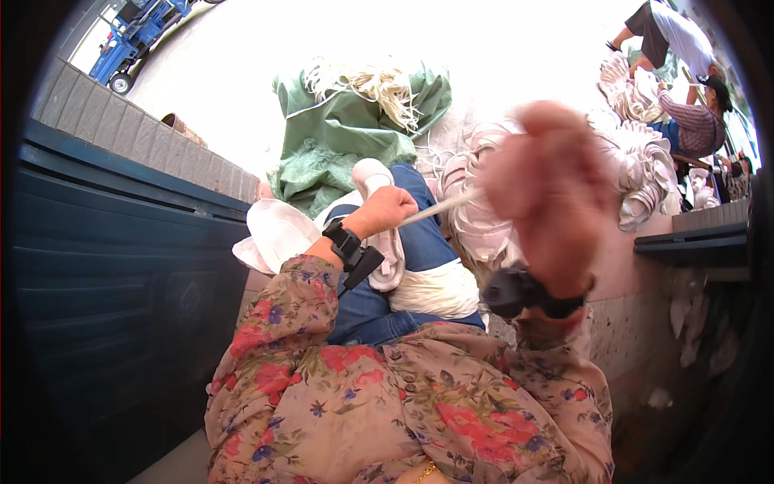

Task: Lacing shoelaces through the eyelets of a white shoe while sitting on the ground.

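Observation:
My left hand (pixel 393 208) is closed over my lap, gripping one end of a white lace (pixel 442 207) beside a pale shoe piece (pixel 390 262). The lace runs taut to my right hand (pixel 556 189), which is raised on the right and smeared by motion. Its fingers look curled round the lace, though their detail is lost. Across my thighs lies a bundle of cream laces (pixel 438 292). Another white shoe piece (pixel 282 230) rests left of my left wrist.
Ahead stands a green sack (pixel 347 133) with loose laces (pixel 387 89) on top. White shoe pieces (pixel 645 177) are heaped to the right, near two other people. A dark blue panel (pixel 121 274) flanks my left. A blue vehicle (pixel 133 44) stands far left.

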Demonstrator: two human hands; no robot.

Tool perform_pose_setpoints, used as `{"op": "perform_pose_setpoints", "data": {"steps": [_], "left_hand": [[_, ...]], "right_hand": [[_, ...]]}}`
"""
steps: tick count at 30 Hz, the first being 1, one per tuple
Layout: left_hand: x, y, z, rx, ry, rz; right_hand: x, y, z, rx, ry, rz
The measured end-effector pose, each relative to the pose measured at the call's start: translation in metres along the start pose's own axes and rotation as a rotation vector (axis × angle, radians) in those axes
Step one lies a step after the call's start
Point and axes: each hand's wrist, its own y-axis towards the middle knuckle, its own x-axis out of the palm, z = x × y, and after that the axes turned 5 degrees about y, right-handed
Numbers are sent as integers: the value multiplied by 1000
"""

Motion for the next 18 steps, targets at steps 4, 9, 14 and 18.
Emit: {"op": "perform_pose_setpoints", "data": {"steps": [4,9,14,18], "left_hand": [[-18,-16,4,87,208,229],[-35,-52,-2,49,460,275],[-26,-82,-1,39,532,202],[-13,-86,-2,15,602,217]], "right_hand": [[-24,8,-58,-254,112,19],[-58,-13,-50,-176,-168,408],[-83,-49,42,575,-426,457],[-53,-110,137,764,-588,19]]}}
